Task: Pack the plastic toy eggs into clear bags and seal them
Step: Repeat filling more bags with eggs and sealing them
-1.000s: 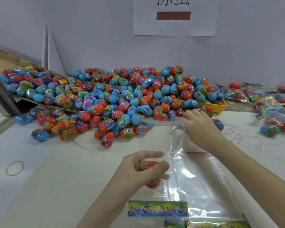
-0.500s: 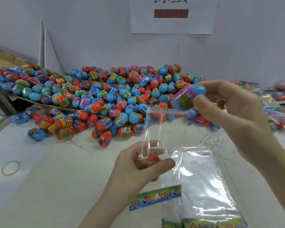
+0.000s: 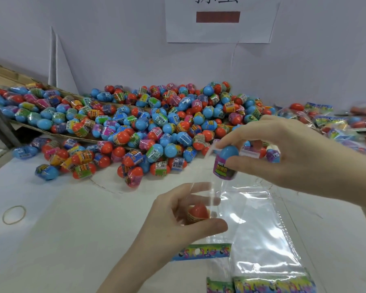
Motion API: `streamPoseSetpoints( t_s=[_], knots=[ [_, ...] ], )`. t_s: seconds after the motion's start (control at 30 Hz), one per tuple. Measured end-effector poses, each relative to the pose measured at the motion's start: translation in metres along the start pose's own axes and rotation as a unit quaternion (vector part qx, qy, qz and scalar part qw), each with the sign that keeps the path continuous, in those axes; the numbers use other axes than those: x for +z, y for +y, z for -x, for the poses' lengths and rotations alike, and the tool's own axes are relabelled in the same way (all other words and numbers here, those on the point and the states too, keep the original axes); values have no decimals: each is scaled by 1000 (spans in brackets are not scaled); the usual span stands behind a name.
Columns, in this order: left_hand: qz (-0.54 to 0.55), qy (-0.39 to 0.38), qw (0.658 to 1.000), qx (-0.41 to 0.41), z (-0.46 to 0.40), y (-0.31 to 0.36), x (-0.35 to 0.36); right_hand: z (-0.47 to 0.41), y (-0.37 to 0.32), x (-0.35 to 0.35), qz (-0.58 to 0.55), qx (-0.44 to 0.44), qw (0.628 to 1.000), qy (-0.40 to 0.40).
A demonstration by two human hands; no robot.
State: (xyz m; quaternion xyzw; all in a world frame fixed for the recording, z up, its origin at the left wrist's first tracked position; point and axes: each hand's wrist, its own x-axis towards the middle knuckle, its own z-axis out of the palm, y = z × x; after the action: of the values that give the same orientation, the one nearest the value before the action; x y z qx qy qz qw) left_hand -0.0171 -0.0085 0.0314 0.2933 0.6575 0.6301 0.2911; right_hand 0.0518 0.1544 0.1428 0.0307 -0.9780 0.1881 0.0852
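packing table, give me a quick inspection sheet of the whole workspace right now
surface: white table, faint pen marks at right.
job's things: clear bag held upright with a red egg inside; blue egg with purple label poised at its mouth; loose egg pile behind; empty bags flat at right; filled bags far right.
clutter: rubber band at left.
grips: left hand grips the bag around the red egg; right hand pinches the blue egg.
cables: nothing seen.
surroundings: grey wall, paper sign, cardboard flap at left.
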Motion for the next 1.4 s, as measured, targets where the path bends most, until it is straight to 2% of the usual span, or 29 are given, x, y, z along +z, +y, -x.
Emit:
streamPoseSetpoints(
  t_s=[0.13,0.23,0.4,0.77,0.83,0.97,1.13,1.2,1.4],
  knots=[
    [-10,-16,1000,20,-1,-2,-1,2,2,5,39,-7,997,69],
    [-6,-27,999,26,-2,-3,-2,5,2,5,89,-22,992,89],
    [25,-37,999,16,-3,-2,-1,8,0,4,75,-33,995,60],
    [56,-62,996,7,-3,-3,6,-2,8,-7,68,-23,992,-107],
    [55,-71,996,12,-3,-4,4,-2,10,-4,43,-17,995,-94],
    [64,-76,995,18,-3,-7,0,2,10,-1,-14,-8,1000,1],
    [59,-75,995,25,-3,-6,2,1,8,-3,29,-15,997,-67],
    [63,-75,995,29,-2,-6,3,-1,8,-6,6,6,996,-89],
    [51,-66,996,19,-1,-5,1,4,7,1,-54,72,994,-55]
  ],
)
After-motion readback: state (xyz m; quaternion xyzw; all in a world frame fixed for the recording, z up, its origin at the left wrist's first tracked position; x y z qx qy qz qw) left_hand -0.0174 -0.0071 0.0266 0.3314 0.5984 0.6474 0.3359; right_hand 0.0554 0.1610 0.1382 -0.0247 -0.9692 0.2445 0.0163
